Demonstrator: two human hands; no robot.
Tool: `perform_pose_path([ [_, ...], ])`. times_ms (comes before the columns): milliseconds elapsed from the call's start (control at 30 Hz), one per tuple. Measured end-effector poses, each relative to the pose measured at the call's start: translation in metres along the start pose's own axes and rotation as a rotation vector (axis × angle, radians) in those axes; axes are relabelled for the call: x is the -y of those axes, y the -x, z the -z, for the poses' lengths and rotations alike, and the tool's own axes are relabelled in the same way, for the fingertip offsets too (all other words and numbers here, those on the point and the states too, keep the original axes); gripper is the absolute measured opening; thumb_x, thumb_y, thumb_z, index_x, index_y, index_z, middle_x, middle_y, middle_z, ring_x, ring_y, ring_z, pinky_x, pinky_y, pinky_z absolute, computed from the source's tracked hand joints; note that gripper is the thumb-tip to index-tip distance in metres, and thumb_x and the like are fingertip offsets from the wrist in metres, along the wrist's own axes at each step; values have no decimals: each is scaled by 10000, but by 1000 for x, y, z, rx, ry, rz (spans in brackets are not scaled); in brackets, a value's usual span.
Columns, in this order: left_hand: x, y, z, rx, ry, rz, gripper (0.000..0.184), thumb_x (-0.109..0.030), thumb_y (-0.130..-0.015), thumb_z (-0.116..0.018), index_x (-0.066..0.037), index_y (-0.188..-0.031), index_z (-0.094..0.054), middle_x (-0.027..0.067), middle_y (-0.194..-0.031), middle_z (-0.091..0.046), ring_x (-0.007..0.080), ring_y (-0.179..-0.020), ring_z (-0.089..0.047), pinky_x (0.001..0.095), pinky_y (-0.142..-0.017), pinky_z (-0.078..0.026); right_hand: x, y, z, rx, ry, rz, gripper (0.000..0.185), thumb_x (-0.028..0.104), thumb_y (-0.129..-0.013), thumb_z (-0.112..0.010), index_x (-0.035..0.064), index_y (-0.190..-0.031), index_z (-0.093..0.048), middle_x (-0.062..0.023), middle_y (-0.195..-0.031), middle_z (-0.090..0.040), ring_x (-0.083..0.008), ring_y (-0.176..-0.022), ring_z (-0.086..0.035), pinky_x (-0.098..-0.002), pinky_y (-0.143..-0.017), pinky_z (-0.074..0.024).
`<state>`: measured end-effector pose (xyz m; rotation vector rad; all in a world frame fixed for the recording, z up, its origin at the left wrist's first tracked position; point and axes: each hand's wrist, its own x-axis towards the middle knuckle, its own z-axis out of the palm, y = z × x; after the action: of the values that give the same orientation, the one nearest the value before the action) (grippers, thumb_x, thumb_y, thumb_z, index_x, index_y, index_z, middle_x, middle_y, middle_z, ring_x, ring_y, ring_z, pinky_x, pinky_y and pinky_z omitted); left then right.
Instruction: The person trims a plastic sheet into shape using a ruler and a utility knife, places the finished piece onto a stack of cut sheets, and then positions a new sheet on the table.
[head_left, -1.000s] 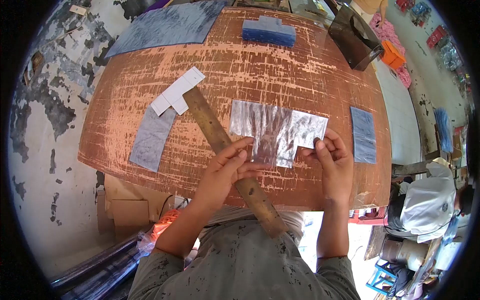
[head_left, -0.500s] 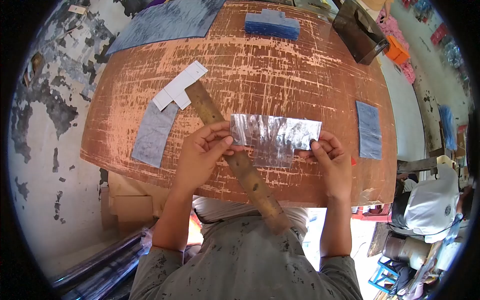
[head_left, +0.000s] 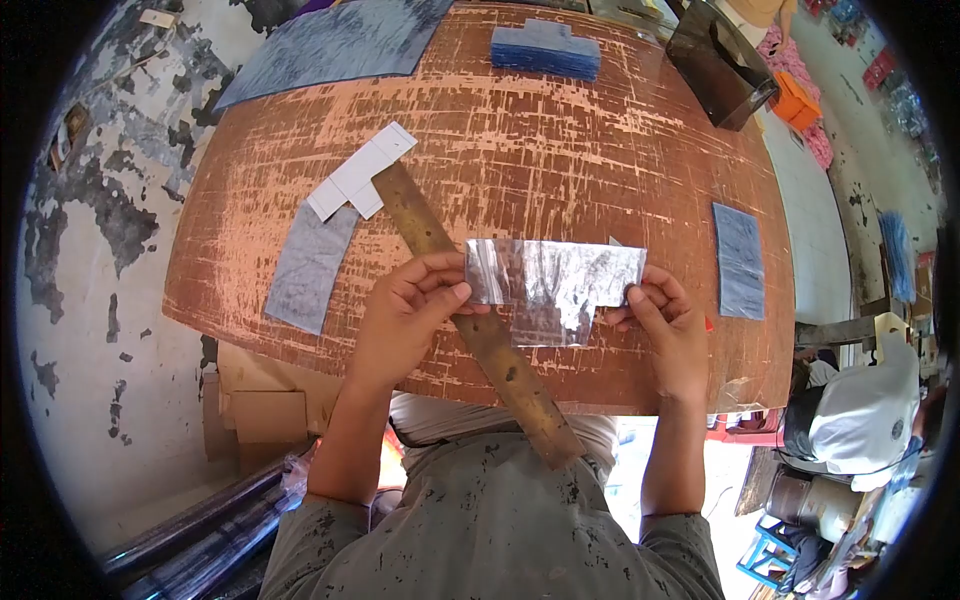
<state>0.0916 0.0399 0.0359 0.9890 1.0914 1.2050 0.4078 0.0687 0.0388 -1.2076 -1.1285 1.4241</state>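
Between my hands is a clear, shiny T-shaped plastic sheet [head_left: 560, 275], its narrower tab pointing toward me. My left hand [head_left: 415, 310] pinches its left end between thumb and fingers. At the right end, my right hand [head_left: 665, 325] pinches it the same way. Under the sheet and my left fingers runs a long, worn wooden strip [head_left: 505, 370], slanting across the table and past its near edge. A white T-shaped card [head_left: 360, 172] with drawn lines lies at the strip's far end, overlapping a bluish plastic sheet [head_left: 310, 268].
The scratched brown table [head_left: 300, 130] carries a stack of blue T-shaped pieces [head_left: 545, 50] at the back and a large blue sheet [head_left: 340, 50] at back left. A blue stack [head_left: 738, 260] lies right. A dark box [head_left: 720, 65] stands at the back right corner, near another person's hand.
Both hands have shifted slightly toward me and to the right with the clear sheet, whose reflections have changed as it tilts. The strip and card stay put.
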Motion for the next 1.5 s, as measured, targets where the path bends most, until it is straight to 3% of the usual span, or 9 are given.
perform_pose_path([
  [433, -3, 13, -1, -9, -69, -85, 312, -41, -1078, -623, 49, -1376, -632, 159, -1222, -770, 235, -1086, -772, 371, -961, -635, 7, 1, -1, 27, -15, -22, 267, 78, -1109, -631, -49, -1343, -619, -127, -1119, -768, -225, -959, -798, -318, -817, -628],
  [633, -3, 50, 30, -286, -338, -188, 187, -67, -1097, -623, 23, -1229, -721, 93, -1066, -763, 145, -849, -751, 290, -776, -583, 51, -25, 4, -14, 35, 45, 291, 87, -1115, -616, -35, -1379, -599, -135, -1178, -764, -236, -1024, -795, -313, -858, -634],
  [733, 1, 71, 65, -437, -481, -53, 177, -133, -1066, -677, -11, -1172, -750, 51, -975, -746, 82, -683, -654, 252, -662, -510, 74, -52, 12, -40, 107, 113, 266, 80, -1119, -602, -7, -1370, -598, -138, -1245, -752, -239, -1080, -785, -336, -891, -626],
  [833, -7, 67, 86, -375, -360, -149, 224, -188, -994, -751, -31, -1154, -756, 32, -903, -728, 120, -716, -642, 285, -702, -499, 86, -89, 17, 65, 198, 291, 194, 53, -1115, -598, 17, -1306, -607, -136, -1297, -734, -237, -1165, -751, -347, -980, -592],
  [900, -46, 45, 82, -207, -870, -444, 337, -247, -930, -804, -26, -1179, -754, 85, -1002, -728, 221, -948, -699, 375, -874, -534, 92, -110, 11, 124, 245, 360, 181, 25, -1106, -598, 19, -1285, -620, -141, -1312, -728, -236, -1197, -735, -352, -991, -590],
  [1033, -97, -37, 59, 50, -946, -638, 648, -417, -935, -819, -63, -1452, -653, 186, -1365, -637, 366, -1292, -623, 484, -1126, -477, 98, -141, -14, 357, 271, 512, 175, -74, -1063, -605, 12, -1208, -655, -159, -1347, -718, -236, -1271, -696, -371, -1050, -581],
  [1167, -106, -122, 41, 226, -1023, -600, 766, -386, -943, -828, -102, -1591, -536, 196, -1459, -620, 359, -1395, -600, 485, -1183, -459, 97, -162, -30, 419, 151, 568, 212, -132, -1019, -626, -12, -1189, -669, -178, -1394, -702, -235, -1299, -687, -370, -1112, -563],
  [1333, -132, -188, 25, 484, -849, -172, 799, -454, -962, -831, -150, -1626, -508, 191, -1503, -632, 315, -1359, -640, 476, -1142, -511, 100, -201, -13, 396, 185, 624, 264, -155, -994, -630, -9, -1203, -699, -168, -1408, -698, -231, -1296, -686, -355, -1100, -561],
  [1500, -133, -255, 27, 438, -1110, -375, 841, -435, -900, -896, -170, -1609, -529, 142, -1480, -665, 278, -1240, -676, 451, -1032, -553, 116, -243, -1, 443, 435, 681, 282, -76, -936, -766, 12, -1198, -713, -133, -1423, -692, -240, -1316, -669, -359, -1078, -563],
])
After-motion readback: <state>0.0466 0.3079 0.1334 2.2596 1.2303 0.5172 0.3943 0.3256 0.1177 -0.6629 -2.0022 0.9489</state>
